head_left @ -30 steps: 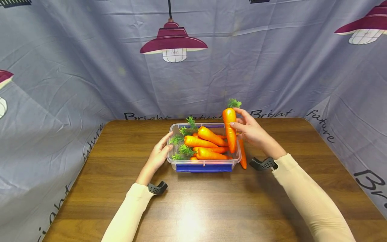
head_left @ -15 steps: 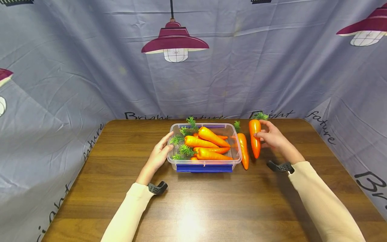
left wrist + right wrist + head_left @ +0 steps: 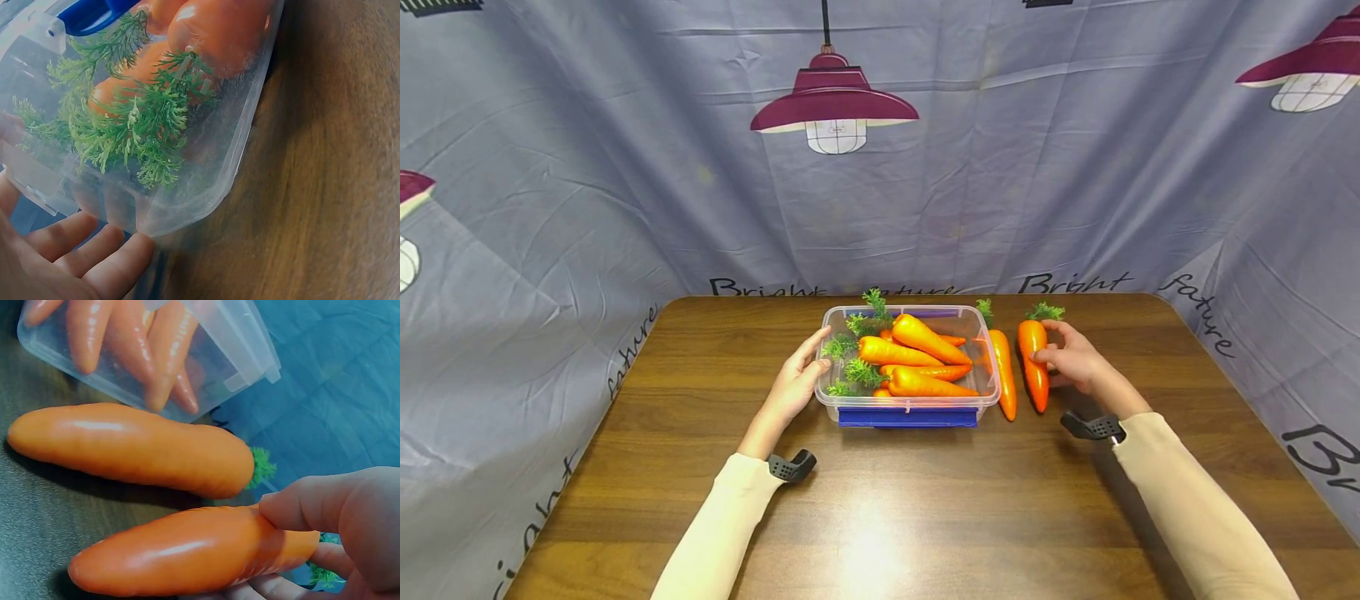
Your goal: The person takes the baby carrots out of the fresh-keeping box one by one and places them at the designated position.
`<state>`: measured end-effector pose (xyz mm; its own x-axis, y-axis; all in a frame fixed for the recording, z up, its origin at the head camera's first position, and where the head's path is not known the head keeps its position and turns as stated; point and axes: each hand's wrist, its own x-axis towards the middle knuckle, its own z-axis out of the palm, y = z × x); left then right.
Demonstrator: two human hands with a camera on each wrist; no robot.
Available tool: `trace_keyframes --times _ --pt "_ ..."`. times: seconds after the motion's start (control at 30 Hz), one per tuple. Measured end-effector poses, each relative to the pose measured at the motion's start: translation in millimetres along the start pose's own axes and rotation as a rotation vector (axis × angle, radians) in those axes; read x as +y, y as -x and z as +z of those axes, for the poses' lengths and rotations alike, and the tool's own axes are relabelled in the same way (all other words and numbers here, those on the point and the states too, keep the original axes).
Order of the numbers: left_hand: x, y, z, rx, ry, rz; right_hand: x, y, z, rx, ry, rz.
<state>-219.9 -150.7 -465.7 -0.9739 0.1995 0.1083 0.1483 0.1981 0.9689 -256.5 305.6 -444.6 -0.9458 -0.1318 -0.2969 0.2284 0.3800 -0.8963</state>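
My right hand (image 3: 1070,360) pinches a carrot (image 3: 1033,367) near its leafy top, thumb on the upper side and fingers beneath, as the right wrist view shows. This carrot lies low over the table with its tip toward me. A second carrot (image 3: 131,450) rests on the wood between it and the clear plastic box (image 3: 917,402). Several orange carrots (image 3: 925,337) with green tops lie inside the box, leaves to the left. My left hand (image 3: 793,379) rests against the box's left end; in the left wrist view its extended fingers (image 3: 122,265) touch the outer wall.
The brown wooden table (image 3: 880,508) ends at a grey-blue curtain (image 3: 925,208) printed with lamps and lettering. A blue clip (image 3: 907,417) hangs along the box's near side. Each wrist wears a black band.
My right hand has carried its carrot from above the box rightward and then lowered it beside the carrot on the table. The left hand and the box stay put.
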Motion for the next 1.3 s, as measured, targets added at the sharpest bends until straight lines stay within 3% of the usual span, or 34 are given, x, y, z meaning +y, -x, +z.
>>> trace_keyframes --times 0.47,0.87,1.3 --pt "0.3 0.3 0.9 0.001 -0.009 -0.008 1.3 -1.0 7.0 0.038 0.099 0.046" --pt "-1.0 -0.2 0.2 0.004 -0.001 -0.004 1.7 1.9 8.5 0.007 0.081 0.036" --pt "-0.2 0.5 0.6 0.010 0.000 0.001 1.3 6.5 2.2 0.046 0.084 0.044"
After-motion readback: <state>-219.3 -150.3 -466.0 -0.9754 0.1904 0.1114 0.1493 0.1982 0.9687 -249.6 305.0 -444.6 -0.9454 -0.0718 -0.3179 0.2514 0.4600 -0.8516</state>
